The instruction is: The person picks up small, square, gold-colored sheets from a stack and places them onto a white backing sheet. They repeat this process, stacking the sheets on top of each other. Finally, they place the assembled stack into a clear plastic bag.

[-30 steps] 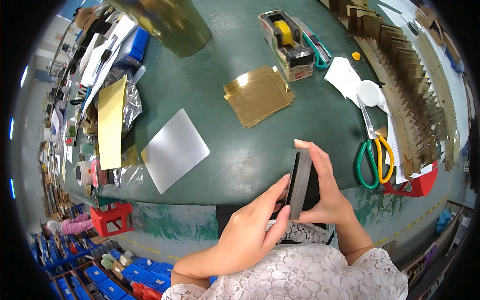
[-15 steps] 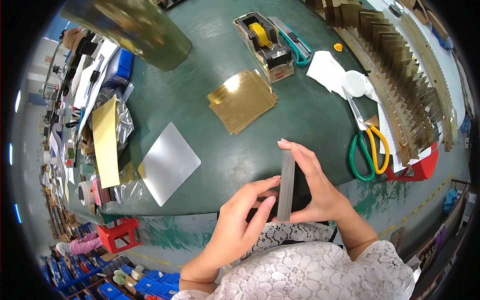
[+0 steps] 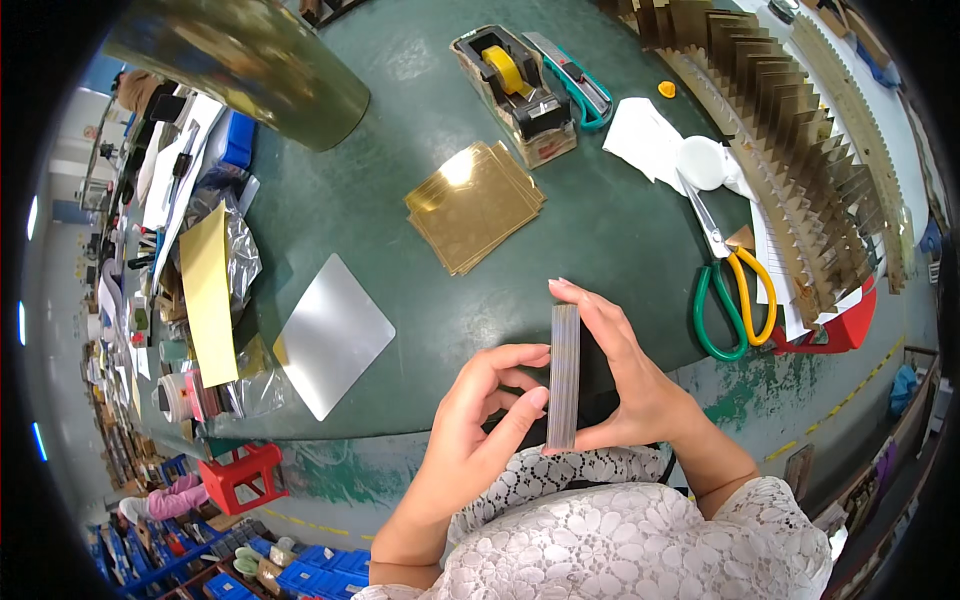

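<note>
A thick stack of thin metal-like sheets [image 3: 564, 375] stands edge-on at the near edge of the table, its many layered edges facing up. My right hand [image 3: 640, 375] spans it, fingertips at the far end and thumb at the near end. On the other side, my left hand [image 3: 475, 420] touches it with fingertips and thumb, the other fingers curled. Beyond the hands lies a loose pile of shiny gold sheets [image 3: 475, 208]. To the left, a silver sheet with rounded corners [image 3: 335, 338] rests flat on the green table [image 3: 400, 385].
At the back stand a tape dispenser [image 3: 515, 95] and a green utility knife [image 3: 572, 82]. Scissors [image 3: 722, 270] lie right, beside a toothed rack of brown plates [image 3: 790, 150]. A large olive cylinder [image 3: 250, 70] occupies the back left, near a yellow sheet [image 3: 208, 300]. Red stools [image 3: 243, 478] sit below the table.
The stack has turned slightly, so more of its layered edge shows. Both hands stay on it. The whole view has shifted a little.
</note>
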`<action>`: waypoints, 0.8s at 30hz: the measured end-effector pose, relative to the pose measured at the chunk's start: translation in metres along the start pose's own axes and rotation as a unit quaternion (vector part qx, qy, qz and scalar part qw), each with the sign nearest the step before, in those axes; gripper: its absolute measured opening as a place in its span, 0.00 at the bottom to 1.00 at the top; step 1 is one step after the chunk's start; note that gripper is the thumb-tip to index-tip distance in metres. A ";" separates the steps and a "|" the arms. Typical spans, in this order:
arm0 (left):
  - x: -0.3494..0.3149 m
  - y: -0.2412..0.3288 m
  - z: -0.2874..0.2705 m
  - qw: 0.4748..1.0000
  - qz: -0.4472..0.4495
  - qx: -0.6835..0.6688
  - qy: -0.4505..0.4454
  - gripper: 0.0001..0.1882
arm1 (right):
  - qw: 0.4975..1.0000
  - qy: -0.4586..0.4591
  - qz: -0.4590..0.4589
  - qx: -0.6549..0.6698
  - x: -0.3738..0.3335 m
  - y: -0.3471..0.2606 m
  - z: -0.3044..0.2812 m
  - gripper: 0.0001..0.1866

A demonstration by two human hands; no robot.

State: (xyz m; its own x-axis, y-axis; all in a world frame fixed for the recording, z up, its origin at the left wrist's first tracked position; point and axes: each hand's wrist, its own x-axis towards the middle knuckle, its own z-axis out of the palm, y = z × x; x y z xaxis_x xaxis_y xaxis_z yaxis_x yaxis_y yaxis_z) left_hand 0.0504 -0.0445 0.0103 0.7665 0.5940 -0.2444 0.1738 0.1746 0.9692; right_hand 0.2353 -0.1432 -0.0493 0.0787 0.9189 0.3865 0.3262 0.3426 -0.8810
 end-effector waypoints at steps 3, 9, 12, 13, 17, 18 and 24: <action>0.000 0.002 0.001 1.000 -0.007 -0.011 0.006 0.19 | 1.000 0.006 -0.009 -0.005 0.001 -0.001 0.000 0.69; 0.003 0.002 -0.003 1.000 0.019 0.014 0.006 0.18 | 1.000 0.003 -0.008 -0.002 0.000 0.000 0.001 0.69; 0.003 0.003 -0.003 0.999 0.026 0.017 0.008 0.17 | 1.000 0.001 -0.002 -0.006 0.000 -0.001 0.000 0.69; 0.003 0.003 -0.003 0.999 0.026 0.016 0.011 0.16 | 1.000 0.001 -0.001 -0.006 0.000 -0.001 0.000 0.69; 0.001 0.001 -0.003 1.000 -0.006 -0.029 0.003 0.18 | 1.000 0.003 -0.005 -0.008 0.001 -0.001 0.000 0.69; 0.000 0.002 -0.003 0.999 -0.015 -0.040 0.003 0.18 | 1.000 0.002 -0.003 -0.009 0.001 -0.002 0.000 0.69; -0.001 0.004 -0.002 0.999 -0.016 -0.031 0.003 0.19 | 1.000 0.000 0.004 -0.013 0.002 -0.003 0.000 0.70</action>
State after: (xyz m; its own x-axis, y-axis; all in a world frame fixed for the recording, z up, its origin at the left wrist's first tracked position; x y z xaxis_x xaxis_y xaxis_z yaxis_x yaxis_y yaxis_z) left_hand 0.0492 -0.0431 0.0143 0.7578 0.5914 -0.2757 0.1597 0.2416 0.9571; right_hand 0.2349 -0.1426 -0.0459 0.0821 0.9212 0.3803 0.3503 0.3306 -0.8764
